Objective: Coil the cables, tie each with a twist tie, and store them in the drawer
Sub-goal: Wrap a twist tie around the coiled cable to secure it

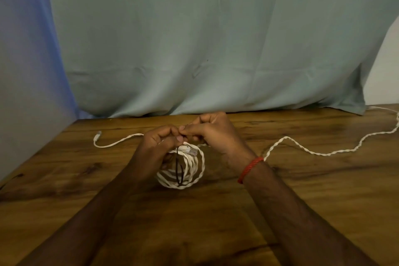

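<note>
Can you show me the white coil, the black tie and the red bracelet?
coil [194,170]: head view, right side of its loops.
tie [177,166]: head view, its middle, crossing the coil.
bracelet [251,168]: head view, its middle, on the right wrist.

Both forearms are stretched forward from the lower corners and brought together at the middle. The left hand [158,139] is held with fingers curled inward and the thumb pressed against the fingertips. The right hand [212,130] is turned knuckles-up, index finger and thumb brought to a pinch, other fingers folded under. Fingertips of the two hands are touching. The twist tie [178,165] is pinched at its top end between them; the exact grip is hidden. A red thread band [250,169] is worn on the right wrist.
</note>
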The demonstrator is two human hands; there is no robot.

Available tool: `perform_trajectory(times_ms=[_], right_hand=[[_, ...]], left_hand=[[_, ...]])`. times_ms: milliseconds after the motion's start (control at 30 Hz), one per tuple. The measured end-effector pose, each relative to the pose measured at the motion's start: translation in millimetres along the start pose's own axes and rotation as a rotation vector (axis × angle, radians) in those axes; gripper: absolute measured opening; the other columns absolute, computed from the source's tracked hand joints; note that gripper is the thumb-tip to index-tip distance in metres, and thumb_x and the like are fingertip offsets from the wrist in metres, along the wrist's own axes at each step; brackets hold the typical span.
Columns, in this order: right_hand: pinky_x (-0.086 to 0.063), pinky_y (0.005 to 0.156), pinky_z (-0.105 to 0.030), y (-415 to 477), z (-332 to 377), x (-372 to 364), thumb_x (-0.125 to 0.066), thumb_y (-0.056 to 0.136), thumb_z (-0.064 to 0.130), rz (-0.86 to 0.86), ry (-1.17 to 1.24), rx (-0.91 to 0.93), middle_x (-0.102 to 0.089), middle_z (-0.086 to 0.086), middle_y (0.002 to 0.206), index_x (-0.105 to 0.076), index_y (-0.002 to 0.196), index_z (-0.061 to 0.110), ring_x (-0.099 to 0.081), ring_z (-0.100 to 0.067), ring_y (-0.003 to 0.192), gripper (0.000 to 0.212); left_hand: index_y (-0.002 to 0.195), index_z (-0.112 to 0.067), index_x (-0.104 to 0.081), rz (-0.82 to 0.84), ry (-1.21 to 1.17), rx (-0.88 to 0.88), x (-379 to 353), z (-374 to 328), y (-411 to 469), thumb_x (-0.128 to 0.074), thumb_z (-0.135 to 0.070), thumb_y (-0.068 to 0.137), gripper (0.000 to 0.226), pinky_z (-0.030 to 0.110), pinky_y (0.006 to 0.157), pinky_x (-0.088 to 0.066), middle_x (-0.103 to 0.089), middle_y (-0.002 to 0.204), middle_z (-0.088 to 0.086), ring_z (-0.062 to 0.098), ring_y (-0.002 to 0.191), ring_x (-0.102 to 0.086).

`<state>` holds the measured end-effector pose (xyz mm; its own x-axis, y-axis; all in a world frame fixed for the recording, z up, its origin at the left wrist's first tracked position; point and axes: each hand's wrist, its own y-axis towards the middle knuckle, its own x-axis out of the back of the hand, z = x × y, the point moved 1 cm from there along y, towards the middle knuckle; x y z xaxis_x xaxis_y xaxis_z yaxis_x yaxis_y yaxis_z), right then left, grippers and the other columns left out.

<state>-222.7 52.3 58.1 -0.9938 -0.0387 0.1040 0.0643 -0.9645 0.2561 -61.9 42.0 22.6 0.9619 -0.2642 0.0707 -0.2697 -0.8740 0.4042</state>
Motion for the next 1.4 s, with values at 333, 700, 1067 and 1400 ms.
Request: perform_trajectory(times_ms=[333,700,1067,1400], right_hand=[[-0.039,0.05,-0.023,5.2,0.6,4.6,-0.08,0.084,0.024,-0.102,-0.313,0.212,-0.053,0.011,0.049,-0.067,0.068,0.018,-0.045,0.0,0.046,0.022],[-0.052,0.059,-0.038,6.2,-4.6,0.8,-0.08,0.084,0.025,-0.022,-0.264,0.298,-0.068,-0.016,0.067,-0.075,0.077,0.007,-0.059,-0.019,0.057,0.02],[-0.049,0.06,-0.042,3.6,-5.4,-2.9,-0.061,0.09,0.034,-0.087,-0.576,0.576,-0.059,0.007,0.07,-0.059,0.08,0.019,-0.055,-0.014,0.066,0.018],[-0.044,0.058,-0.03,9.5,19.3,34.5,-0.055,0.102,0.025,-0.465,-0.069,0.506,-0.054,0.003,0.068,-0.058,0.091,0.012,-0.052,-0.006,0.059,0.018]], left_hand=[[0.089,-0.03,-0.076,-0.006,0.108,-0.05,0.4,-1.3,3.2,-0.066,-0.031,0.085,0.011,0.031,0.052,-0.039,-0.054,0.06,0.022,0.023,0.051,-0.043],[0.091,-0.02,-0.071,-0.153,0.138,-0.096,-4.4,-3.5,-3.1,-0.059,-0.001,0.094,0.023,0.014,0.043,-0.039,-0.063,0.06,-0.012,0.003,0.044,-0.049],[0.087,-0.029,-0.075,-0.164,0.132,-0.084,-4.0,-0.2,2.3,-0.06,-0.008,0.095,0.027,0.021,0.041,-0.03,-0.051,0.056,0.004,0.016,0.043,-0.037],[0.092,-0.019,-0.077,-0.081,-0.032,0.107,-2.7,10.1,2.5,-0.067,-0.019,0.088,0.011,0.033,0.063,-0.035,-0.056,0.09,0.022,0.034,0.081,-0.045]])
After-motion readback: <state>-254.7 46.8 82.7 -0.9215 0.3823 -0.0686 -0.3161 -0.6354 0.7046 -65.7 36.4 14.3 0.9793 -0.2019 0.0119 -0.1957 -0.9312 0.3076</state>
